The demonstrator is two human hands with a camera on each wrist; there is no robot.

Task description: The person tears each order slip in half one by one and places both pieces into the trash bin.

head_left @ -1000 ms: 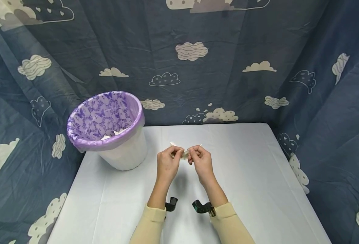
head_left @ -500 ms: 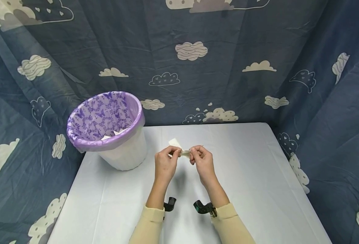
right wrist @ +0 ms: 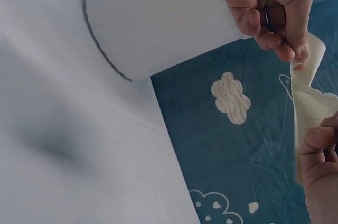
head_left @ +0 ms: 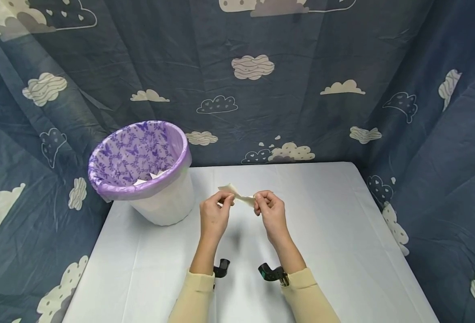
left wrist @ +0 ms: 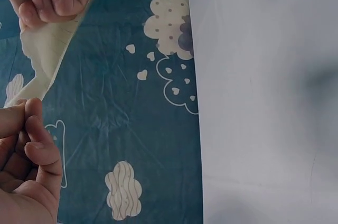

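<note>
A strip of cream lined paper (head_left: 243,198) with a ragged, torn-looking edge is stretched between both hands above the white table. My left hand (head_left: 215,214) pinches it between thumb and fingers, and a loose flap sticks out beyond that hand. At the other end, my right hand (head_left: 271,211) pinches the paper too, hiding part of it. The left wrist view shows the paper (left wrist: 47,49) narrowing toward the left hand's fingertips (left wrist: 33,106). In the right wrist view, faint lines run across the paper (right wrist: 311,108).
To the left stands a white bin (head_left: 166,204) with a purple butterfly-patterned liner (head_left: 140,148); white paper scraps (head_left: 156,174) lie inside. A dark cloud-print curtain (head_left: 286,112) surrounds the white table (head_left: 322,246). Black camera mounts (head_left: 270,272) sit on the wrists.
My hands have drawn apart, the left moving left and the right slightly right. More of the paper now shows between them, and its flap has turned beyond the left hand.
</note>
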